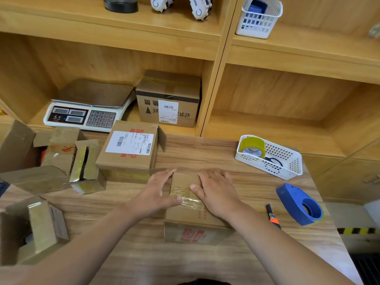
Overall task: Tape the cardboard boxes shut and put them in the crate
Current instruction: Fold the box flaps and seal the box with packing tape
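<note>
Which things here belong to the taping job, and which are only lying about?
For the job:
- box, under the left hand and right hand
- tape dispenser
- tape roll
- open boxes at the left

No crate is in view.

Lying about:
- scale
- knife
- shelf basket

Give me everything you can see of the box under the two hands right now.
The cardboard box is small and brown, with red print on its near side and top. Its top flaps lie closed, and a strip of wrinkled, glossy tape lies on the top. It sits flat on the wooden table, near the front middle. The left hand and the right hand both rest flat on its top, fingers straight, one on each side of the tape.
</note>
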A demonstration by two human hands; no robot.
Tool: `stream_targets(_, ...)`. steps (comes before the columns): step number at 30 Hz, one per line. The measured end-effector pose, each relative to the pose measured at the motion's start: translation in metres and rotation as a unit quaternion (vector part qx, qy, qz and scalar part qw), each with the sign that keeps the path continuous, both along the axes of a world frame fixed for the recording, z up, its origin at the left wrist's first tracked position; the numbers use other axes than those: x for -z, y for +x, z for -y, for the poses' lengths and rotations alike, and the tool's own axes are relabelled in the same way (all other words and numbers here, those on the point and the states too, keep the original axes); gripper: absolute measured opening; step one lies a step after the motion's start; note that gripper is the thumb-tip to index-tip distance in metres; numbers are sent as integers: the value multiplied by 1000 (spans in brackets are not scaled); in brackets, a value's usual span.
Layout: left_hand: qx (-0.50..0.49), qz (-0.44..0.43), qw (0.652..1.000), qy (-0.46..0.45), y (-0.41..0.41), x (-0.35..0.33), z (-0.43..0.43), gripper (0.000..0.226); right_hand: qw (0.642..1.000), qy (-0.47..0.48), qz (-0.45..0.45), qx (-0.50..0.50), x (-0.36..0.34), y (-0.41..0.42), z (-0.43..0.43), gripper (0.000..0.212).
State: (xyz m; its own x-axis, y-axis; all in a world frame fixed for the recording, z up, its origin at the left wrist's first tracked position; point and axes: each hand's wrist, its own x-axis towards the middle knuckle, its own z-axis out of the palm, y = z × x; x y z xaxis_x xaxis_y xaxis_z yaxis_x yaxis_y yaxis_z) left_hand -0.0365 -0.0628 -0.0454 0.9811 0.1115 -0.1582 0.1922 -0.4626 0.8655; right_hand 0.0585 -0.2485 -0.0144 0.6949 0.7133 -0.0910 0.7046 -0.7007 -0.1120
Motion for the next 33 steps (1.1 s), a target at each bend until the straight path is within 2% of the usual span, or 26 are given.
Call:
stream_targets(2,-11,29,999,11,0,3,2,78,1000,-7,6,-12,-1,-1,0,58)
stream_targets(6,-47,47,998,-6,1,11,6,72,999,-14,19,-41,-1,-4,-1,90)
stream_targets(10,-97,62,993,-22,5,15,10,64,999,-11,9,-41,2,-4,-1,98)
stream_targets(15,-124,82,988,-34,12,15,12,51,1000,-1,-7,27,4,-5,-17,89)
stream_targets(18,-135,91,986,-24,12,21,11,39,999,8,3,33,8,-6,-21,85)
stream_targets(22,-161,100,982,-23,13,26,17,35,999,16,7,40,9,-6,-17,83)
stream_targets(27,-161,113,980,-13,9,25,19,28,998,29,1,53,6,-7,-16,51)
stream_targets(29,-143,110,983,2,9,22,19,32,998,31,13,51,6,-9,-16,41)
stream_targets(33,-119,104,987,32,9,19,17,29,998,43,23,45,6,-10,-13,39)
